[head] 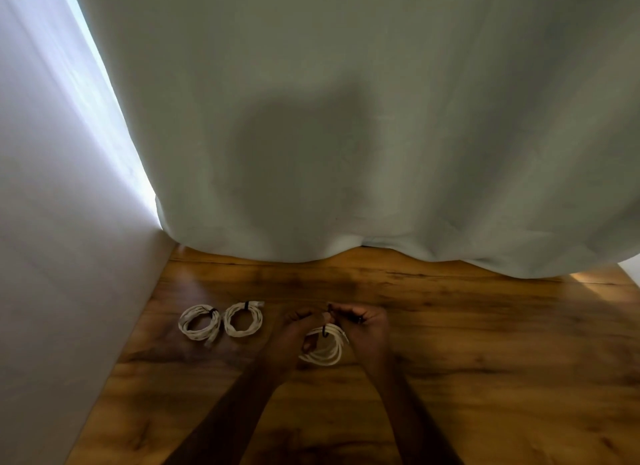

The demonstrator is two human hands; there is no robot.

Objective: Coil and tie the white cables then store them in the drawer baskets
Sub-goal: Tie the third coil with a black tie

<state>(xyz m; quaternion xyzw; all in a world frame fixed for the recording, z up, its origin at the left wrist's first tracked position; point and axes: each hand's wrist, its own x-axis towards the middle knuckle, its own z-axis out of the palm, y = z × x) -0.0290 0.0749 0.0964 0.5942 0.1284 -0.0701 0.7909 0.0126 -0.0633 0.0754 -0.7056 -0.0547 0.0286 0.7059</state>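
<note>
A coiled white cable (pixel 325 352) lies on the wooden tabletop (pixel 485 343) between my hands. A thin black tie (pixel 325 330) loops over its top edge. My left hand (pixel 294 333) and my right hand (pixel 363 326) each pinch an end of that tie just above the coil. Two more white coils lie flat to the left, side by side: the far-left coil (pixel 200 323) and the second coil (pixel 243 319). Each has a black tie round its top. No drawer or basket is in view.
A pale grey-green curtain (pixel 346 118) hangs over the back of the tabletop. A white wall (pixel 52 222) runs along the left side. Bright light shows through the gap between them.
</note>
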